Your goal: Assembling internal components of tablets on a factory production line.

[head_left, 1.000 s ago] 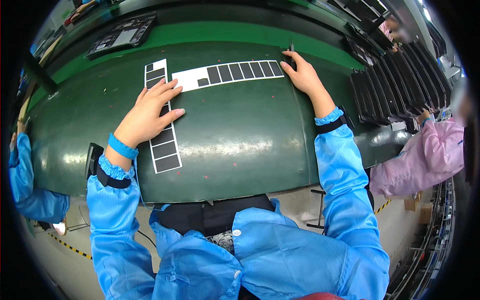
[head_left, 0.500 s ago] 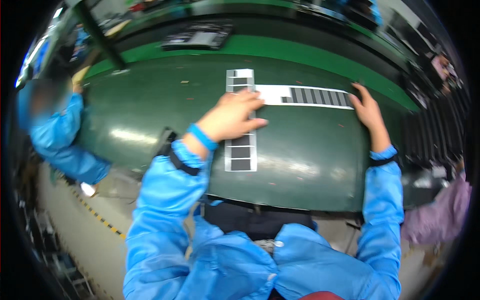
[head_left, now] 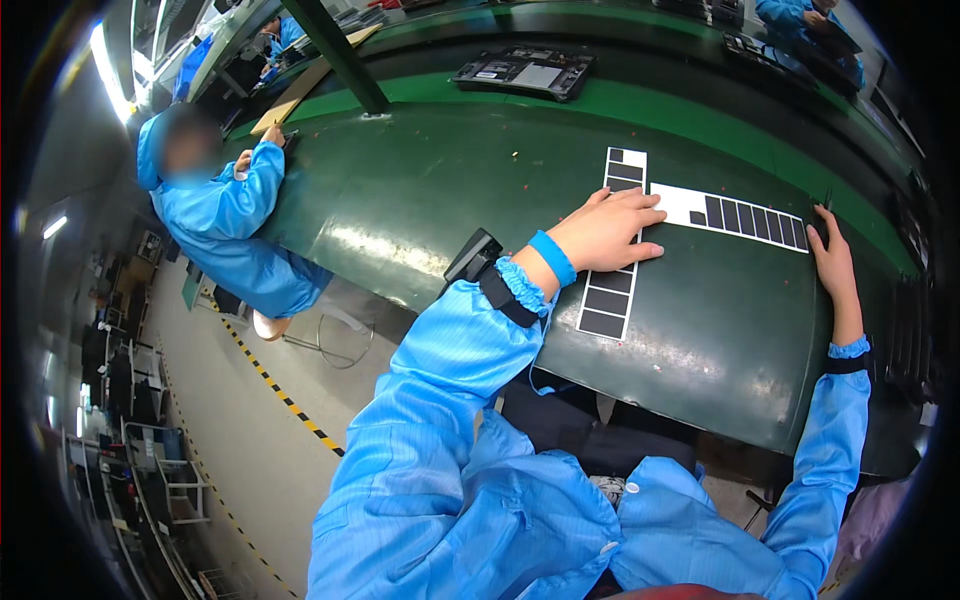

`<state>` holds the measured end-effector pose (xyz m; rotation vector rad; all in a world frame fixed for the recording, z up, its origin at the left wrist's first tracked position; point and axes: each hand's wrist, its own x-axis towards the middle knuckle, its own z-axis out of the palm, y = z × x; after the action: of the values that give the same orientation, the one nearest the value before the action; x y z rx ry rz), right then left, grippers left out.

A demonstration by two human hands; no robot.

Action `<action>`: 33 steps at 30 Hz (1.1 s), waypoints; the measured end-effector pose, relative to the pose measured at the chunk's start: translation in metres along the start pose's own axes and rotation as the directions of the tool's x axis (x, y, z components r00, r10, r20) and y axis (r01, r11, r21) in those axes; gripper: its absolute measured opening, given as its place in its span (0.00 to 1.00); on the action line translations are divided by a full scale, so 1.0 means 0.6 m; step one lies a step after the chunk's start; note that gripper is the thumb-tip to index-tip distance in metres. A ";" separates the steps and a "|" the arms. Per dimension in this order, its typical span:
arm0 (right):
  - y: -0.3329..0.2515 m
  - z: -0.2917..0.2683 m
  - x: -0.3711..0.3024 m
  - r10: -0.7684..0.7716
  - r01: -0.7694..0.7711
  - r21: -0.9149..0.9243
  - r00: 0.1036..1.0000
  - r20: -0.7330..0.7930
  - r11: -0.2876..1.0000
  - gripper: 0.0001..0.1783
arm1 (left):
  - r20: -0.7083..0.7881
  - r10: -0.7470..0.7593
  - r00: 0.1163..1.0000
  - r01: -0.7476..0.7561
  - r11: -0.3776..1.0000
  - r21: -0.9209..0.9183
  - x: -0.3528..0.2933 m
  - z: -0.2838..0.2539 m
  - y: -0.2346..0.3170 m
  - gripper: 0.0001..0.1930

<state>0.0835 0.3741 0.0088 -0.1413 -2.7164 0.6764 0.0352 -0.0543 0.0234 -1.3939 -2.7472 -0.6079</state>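
Although the view has swung left, left hand (head_left: 605, 235) and right hand (head_left: 836, 265) stay at the near-far label strip (head_left: 605, 304) and crosswise label strip (head_left: 745, 215).
Left fingers: loosely spread, resting on the near-far strip. Right fingers: at the crosswise strip's right end; grip on slim dark tool (head_left: 828, 198), cannot tell. Surface (head_left: 480, 220): green, glossy. Far: black device (head_left: 528, 75). Left: blue-clad co-worker (head_left: 220, 215), more fully visible; floor tape (head_left: 285, 398), yellow-black.

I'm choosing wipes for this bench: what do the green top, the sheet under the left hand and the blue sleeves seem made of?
Green top: probably rubber or vinyl, glossy, with blurred highlights. Sheet under the left hand: perhaps paper or plastic film, matte, lying flat. Blue sleeves: likely synthetic fabric, given their sheen and creases.
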 end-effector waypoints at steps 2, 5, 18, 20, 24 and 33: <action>0.002 0.006 0.000 -0.014 0.014 -0.009 1.000 -0.009 1.000 0.23 | -0.003 -0.005 1.000 0.005 1.000 -0.009 -0.002 0.002 -0.001 0.27; 0.005 0.002 0.004 -0.023 0.023 -0.021 1.000 -0.020 1.000 0.23 | -0.029 0.006 1.000 -0.006 1.000 -0.013 0.003 0.004 -0.003 0.27; -0.017 0.010 -0.011 -0.092 0.094 0.028 0.993 -0.075 0.995 0.24 | -0.078 0.067 0.995 -0.072 0.995 -0.067 -0.005 -0.002 0.000 0.22; -0.013 0.007 -0.013 -0.083 0.084 0.014 0.994 -0.067 0.996 0.24 | -0.049 0.041 0.998 -0.045 0.995 -0.084 -0.003 -0.008 0.013 0.21; -0.019 -0.013 -0.010 -0.063 0.061 -0.028 0.995 -0.083 0.998 0.24 | -0.057 0.052 0.997 -0.056 0.995 -0.079 0.006 -0.015 0.018 0.21; -0.020 -0.006 -0.007 0.027 -0.030 -0.035 0.997 -0.075 0.999 0.27 | -0.037 -0.013 0.999 0.008 0.992 -0.126 0.008 -0.009 0.018 0.22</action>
<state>0.0884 0.3645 0.0160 -0.2104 -2.6606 0.6180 0.0397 -0.0469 0.0325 -1.3761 -2.7316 -0.8129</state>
